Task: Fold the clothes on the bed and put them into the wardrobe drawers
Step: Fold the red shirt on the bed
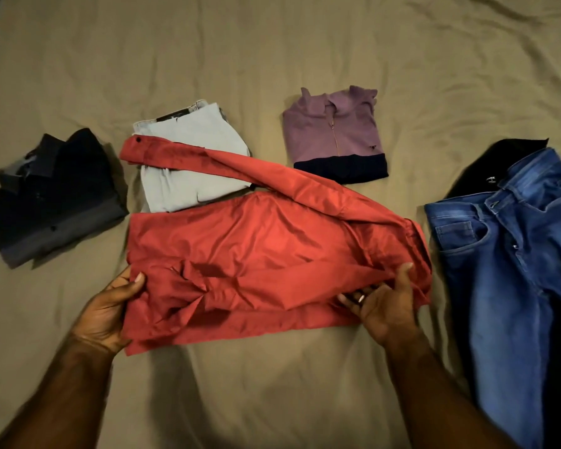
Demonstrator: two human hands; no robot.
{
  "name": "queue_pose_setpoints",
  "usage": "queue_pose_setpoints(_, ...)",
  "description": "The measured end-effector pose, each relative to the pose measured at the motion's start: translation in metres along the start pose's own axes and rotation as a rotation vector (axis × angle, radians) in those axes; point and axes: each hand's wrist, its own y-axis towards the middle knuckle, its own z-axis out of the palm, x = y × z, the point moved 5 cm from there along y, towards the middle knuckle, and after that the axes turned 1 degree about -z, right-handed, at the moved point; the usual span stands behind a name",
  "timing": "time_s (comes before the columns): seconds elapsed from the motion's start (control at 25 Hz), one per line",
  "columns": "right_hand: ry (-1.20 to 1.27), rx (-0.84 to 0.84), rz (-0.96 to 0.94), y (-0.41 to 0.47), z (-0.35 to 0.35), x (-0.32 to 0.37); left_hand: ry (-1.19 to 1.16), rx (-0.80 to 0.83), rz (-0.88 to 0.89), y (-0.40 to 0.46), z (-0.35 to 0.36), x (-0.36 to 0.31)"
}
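You have six garments on the bed [272,53]. The red shirt [256,254] lies nearest you, half folded; your left hand [110,309] and right hand [382,306] each pinch its near edge. Beyond it sit three folded pieces: dark shirt [52,196], pale trousers [191,163], purple top [334,134]. Right of it lie blue jeans [515,254] over a black garment [486,163]. Open sheet remains beyond.

I see wrinkled tan bed sheet [272,53] w/ red shirt [256,251], folded dark shirt [55,196], pale grey trousers [191,140], purple zip top [334,134], blue jeans [512,254].
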Motion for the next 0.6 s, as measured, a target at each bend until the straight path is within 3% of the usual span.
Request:
queue_pose_setpoints(0.08,0.104,-0.063,-0.123,0.004,-0.004,0.010,0.068,-0.105,-0.056,0.004,-0.015,0.004)
queue_pose_setpoints(0.24,-0.110,-0.265,-0.099,0.012,-0.027,0.002,0.361,-0.283,-0.246,0.017,-0.059,0.035)
queue_pose_setpoints(0.32,-0.107,-0.343,-0.158,0.013,-0.043,0.005,0.497,-0.398,-0.273,0.025,-0.066,0.052)
queue_pose_setpoints(0.44,-0.070,-0.377,-0.212,0.003,-0.054,0.004,0.553,-0.504,-0.206,0.029,-0.064,0.072)
queue_pose_setpoints(0.6,-0.217,-0.485,-0.239,-0.021,-0.056,-0.016,0.532,-0.591,-0.012,0.029,-0.093,0.075)
